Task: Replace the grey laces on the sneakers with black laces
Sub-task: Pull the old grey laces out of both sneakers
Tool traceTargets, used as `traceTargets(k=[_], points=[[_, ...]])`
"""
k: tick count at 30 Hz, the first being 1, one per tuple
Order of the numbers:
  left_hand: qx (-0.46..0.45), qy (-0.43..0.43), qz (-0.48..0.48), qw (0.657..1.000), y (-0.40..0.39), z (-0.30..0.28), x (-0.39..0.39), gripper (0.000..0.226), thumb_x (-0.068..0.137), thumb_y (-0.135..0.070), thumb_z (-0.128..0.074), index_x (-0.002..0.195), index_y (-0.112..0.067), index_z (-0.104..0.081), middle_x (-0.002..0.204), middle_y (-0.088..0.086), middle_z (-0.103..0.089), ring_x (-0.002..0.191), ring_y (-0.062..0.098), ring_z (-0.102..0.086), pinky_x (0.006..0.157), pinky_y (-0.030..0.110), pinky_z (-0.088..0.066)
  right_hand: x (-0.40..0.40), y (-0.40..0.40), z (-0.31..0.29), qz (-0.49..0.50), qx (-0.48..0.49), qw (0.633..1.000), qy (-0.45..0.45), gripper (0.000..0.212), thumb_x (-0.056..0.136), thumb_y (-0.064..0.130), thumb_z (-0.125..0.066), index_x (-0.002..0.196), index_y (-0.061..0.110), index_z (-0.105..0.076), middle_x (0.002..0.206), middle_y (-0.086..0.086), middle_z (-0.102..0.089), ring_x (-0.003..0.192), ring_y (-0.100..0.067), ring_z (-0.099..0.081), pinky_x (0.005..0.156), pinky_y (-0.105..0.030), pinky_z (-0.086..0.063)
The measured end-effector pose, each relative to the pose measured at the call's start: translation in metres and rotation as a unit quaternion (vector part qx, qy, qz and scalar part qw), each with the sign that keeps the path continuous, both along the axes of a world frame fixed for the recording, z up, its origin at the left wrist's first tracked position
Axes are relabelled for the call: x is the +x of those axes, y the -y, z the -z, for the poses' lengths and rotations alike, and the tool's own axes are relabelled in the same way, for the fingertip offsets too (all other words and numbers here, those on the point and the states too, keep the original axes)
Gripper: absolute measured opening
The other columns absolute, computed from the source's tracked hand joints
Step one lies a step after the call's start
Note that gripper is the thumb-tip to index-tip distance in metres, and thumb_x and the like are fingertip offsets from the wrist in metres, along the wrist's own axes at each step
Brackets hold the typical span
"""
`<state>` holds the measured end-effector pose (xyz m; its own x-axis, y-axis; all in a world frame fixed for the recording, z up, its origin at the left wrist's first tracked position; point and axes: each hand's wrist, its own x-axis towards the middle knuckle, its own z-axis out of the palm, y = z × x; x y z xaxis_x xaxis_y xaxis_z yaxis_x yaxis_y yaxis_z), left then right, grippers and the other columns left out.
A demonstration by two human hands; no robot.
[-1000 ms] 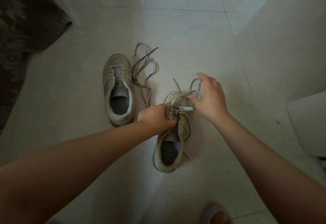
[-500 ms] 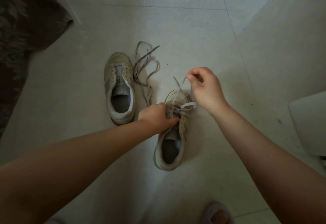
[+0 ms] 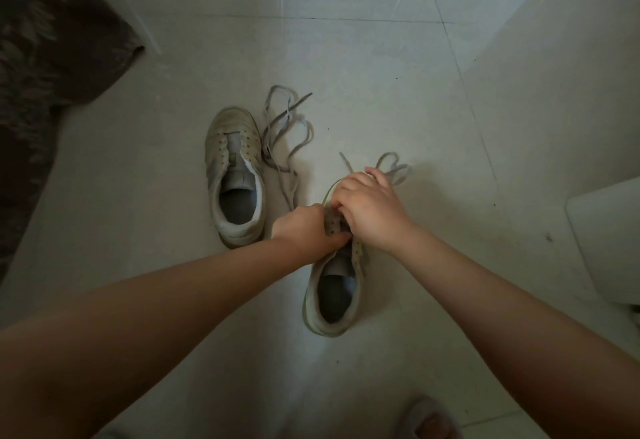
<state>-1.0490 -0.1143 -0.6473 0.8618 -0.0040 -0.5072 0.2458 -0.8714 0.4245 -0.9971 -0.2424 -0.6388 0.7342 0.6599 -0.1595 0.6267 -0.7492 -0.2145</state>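
1. A slipper toe (image 3: pixel 427 419) is cut off by the bottom edge.
2. The right sneaker (image 3: pixel 332 295) lies on the floor tiles (image 3: pixel 381 58); its front is hidden under both hands.
3. The left hand (image 3: pixel 306 227) grips its eyelet flap; the right hand (image 3: pixel 367 206) curls over the lacing, fingertips hidden.
4. Its grey lace (image 3: pixel 393 167) trails beyond.
5. The unlaced left sneaker (image 3: pixel 233 175) sits beside a loose grey lace (image 3: pixel 285 134).

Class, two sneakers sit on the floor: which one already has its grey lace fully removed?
The far-left sneaker: its eyelets are bare, with the pulled-out lace lying beside it. Both hands work on the other sneaker.

Sneakers (image 3: pixel 233 175) off-white – loose laces (image 3: pixel 285 134) grey; floor tiles (image 3: pixel 346 58) pale grey; rug (image 3: pixel 45 58) dark brown, mottled.
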Motion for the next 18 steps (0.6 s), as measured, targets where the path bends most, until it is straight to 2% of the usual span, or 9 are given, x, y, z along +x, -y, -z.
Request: traceTargets(k=[2, 4, 6, 9, 10, 12, 14, 16, 18], points=[[0.002, 0.000, -0.003, 1.000, 0.000, 0.002, 0.000, 0.044, 0.081, -0.063, -0.054, 0.087, -0.020, -0.046, 0.086, 0.000, -0.058, 0.077, 0.018, -0.056, 0.062, 0.029, -0.041, 0.002, -0.001, -0.007, 0.038, 0.064, 0.997, 0.001, 0.013, 0.089, 0.011, -0.052, 0.090, 0.017, -0.063, 0.101, 0.000, -0.059, 0.106, -0.023, -0.052, 0.109, -0.041, -0.023], [0.008, 0.001, -0.005, 1.000, -0.001, 0.002, 0.000, 0.045, 0.081, -0.064, -0.055, 0.087, -0.020, -0.045, 0.085, 0.000, -0.056, 0.077, 0.018, -0.054, 0.062, 0.028, -0.040, 0.009, 0.004, -0.019, 0.096, 0.168, 0.981, 0.024, 0.011, 0.086, 0.012, -0.052, 0.085, 0.012, -0.063, 0.093, -0.004, -0.061, 0.091, -0.028, -0.058, 0.091, -0.044, -0.041], [0.006, -0.002, -0.010, 1.000, -0.001, 0.003, 0.000, 0.045, 0.079, -0.064, -0.055, 0.086, -0.021, -0.045, 0.085, -0.001, -0.055, 0.078, 0.018, -0.054, 0.062, 0.028, -0.041, 0.019, 0.016, -0.029, 0.134, 0.207, 0.969, 0.028, 0.011, 0.085, 0.014, -0.051, 0.085, 0.011, -0.062, 0.093, -0.004, -0.062, 0.088, -0.027, -0.058, 0.081, -0.041, -0.044], [0.009, -0.005, -0.005, 1.000, 0.000, 0.001, 0.001, 0.045, 0.080, -0.064, -0.054, 0.086, -0.021, -0.045, 0.083, -0.003, -0.054, 0.076, 0.017, -0.053, 0.061, 0.027, -0.040, 0.024, 0.029, -0.029, 0.139, 0.111, 0.984, 0.004, 0.008, 0.086, 0.011, -0.057, 0.093, 0.012, -0.062, 0.104, -0.004, -0.061, 0.101, -0.027, -0.054, 0.087, -0.037, -0.040], [0.013, -0.004, 0.000, 1.000, 0.000, 0.000, 0.001, 0.045, 0.080, -0.064, -0.054, 0.086, -0.021, -0.044, 0.082, -0.003, -0.053, 0.076, 0.017, -0.052, 0.061, 0.027, -0.039, 0.021, 0.029, -0.026, 0.121, 0.088, 0.989, -0.006, 0.013, 0.085, 0.014, -0.061, 0.098, 0.012, -0.061, 0.108, -0.004, -0.061, 0.106, -0.027, -0.053, 0.088, -0.036, -0.038], [0.014, 0.001, 0.008, 1.000, 0.001, -0.002, 0.002, 0.043, 0.082, -0.062, -0.053, 0.086, -0.021, -0.044, 0.080, -0.003, -0.051, 0.075, 0.017, -0.052, 0.061, 0.027, -0.039, 0.010, 0.021, -0.022, 0.065, 0.081, 0.994, -0.047, 0.026, 0.082, 0.022, -0.067, 0.105, 0.015, -0.058, 0.113, -0.001, -0.059, 0.113, -0.023, -0.049, 0.094, -0.035, -0.034], [0.005, 0.004, 0.010, 1.000, 0.001, -0.003, 0.002, 0.040, 0.083, -0.059, -0.053, 0.086, -0.021, -0.044, 0.079, -0.003, -0.050, 0.074, 0.017, -0.052, 0.062, 0.027, -0.039, -0.001, 0.013, -0.013, 0.012, 0.074, 0.995, -0.058, 0.026, 0.083, 0.021, -0.064, 0.108, 0.020, -0.059, 0.115, 0.004, -0.059, 0.118, -0.019, -0.046, 0.099, -0.033, -0.028], [-0.001, 0.002, 0.005, 1.000, 0.002, -0.004, 0.001, 0.037, 0.084, -0.057, -0.053, 0.084, -0.021, -0.044, 0.080, -0.003, -0.051, 0.075, 0.018, -0.051, 0.063, 0.027, -0.039, -0.007, 0.009, -0.003, -0.008, 0.036, 0.999, -0.027, 0.027, 0.086, 0.015, -0.058, 0.111, 0.021, -0.064, 0.115, 0.005, -0.062, 0.117, -0.019, -0.048, 0.099, -0.030, -0.023], [0.000, 0.002, 0.003, 1.000, 0.002, -0.005, 0.001, 0.038, 0.083, -0.058, -0.053, 0.083, -0.021, -0.044, 0.080, -0.002, -0.051, 0.075, 0.018, -0.052, 0.064, 0.026, -0.040, -0.008, 0.007, 0.003, -0.012, 0.012, 1.000, 0.019, 0.024, 0.082, 0.011, -0.060, 0.101, 0.021, -0.070, 0.101, 0.003, -0.065, 0.102, -0.023, -0.057, 0.089, -0.030, -0.025]])
